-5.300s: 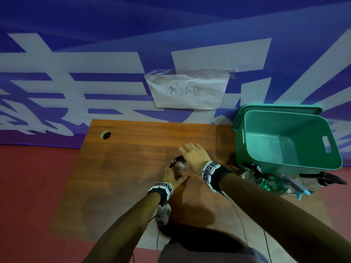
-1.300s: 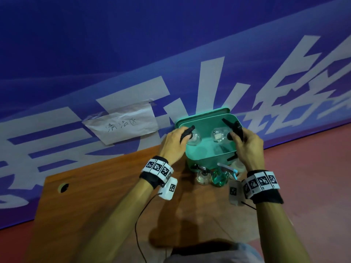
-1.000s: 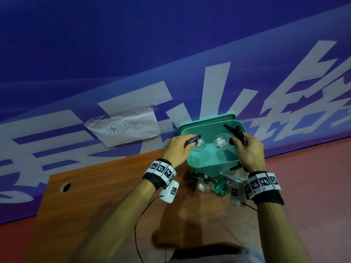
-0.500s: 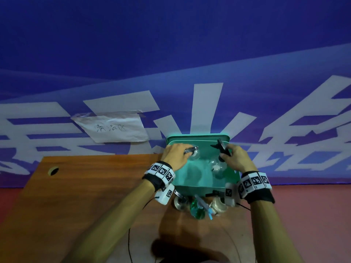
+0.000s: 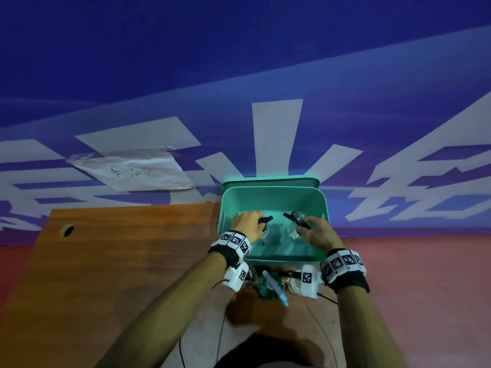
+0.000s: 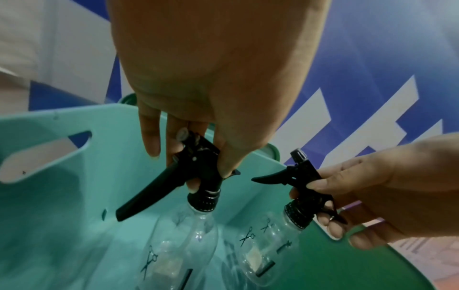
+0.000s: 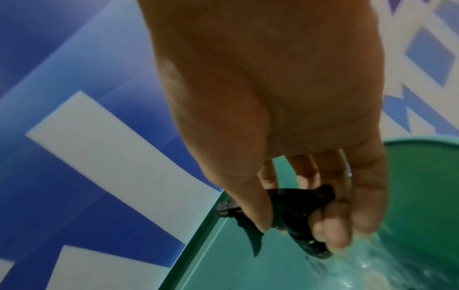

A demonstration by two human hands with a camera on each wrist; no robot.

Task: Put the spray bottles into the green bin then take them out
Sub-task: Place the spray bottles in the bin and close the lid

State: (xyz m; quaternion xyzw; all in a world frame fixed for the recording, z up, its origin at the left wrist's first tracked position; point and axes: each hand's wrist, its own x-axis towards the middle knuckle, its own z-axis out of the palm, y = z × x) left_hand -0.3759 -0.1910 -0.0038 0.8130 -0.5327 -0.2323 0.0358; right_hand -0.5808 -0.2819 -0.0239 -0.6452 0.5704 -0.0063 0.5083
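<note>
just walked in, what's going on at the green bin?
A person has both hands down inside the green bin, each holding a clear spray bottle by its black trigger head. The left hand holds the left spray bottle; the right hand holds the right spray bottle. Both bottle bodies hang below the rim. More bottles sit on the wooden table in front of the bin.

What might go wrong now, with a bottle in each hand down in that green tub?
The two clear spray bottles, one in the left hand and one in the right hand, hang close together, so their triggers might snag. The green bin sits at the table's corner; a bump might shift it. More bottles crowd its near side.
</note>
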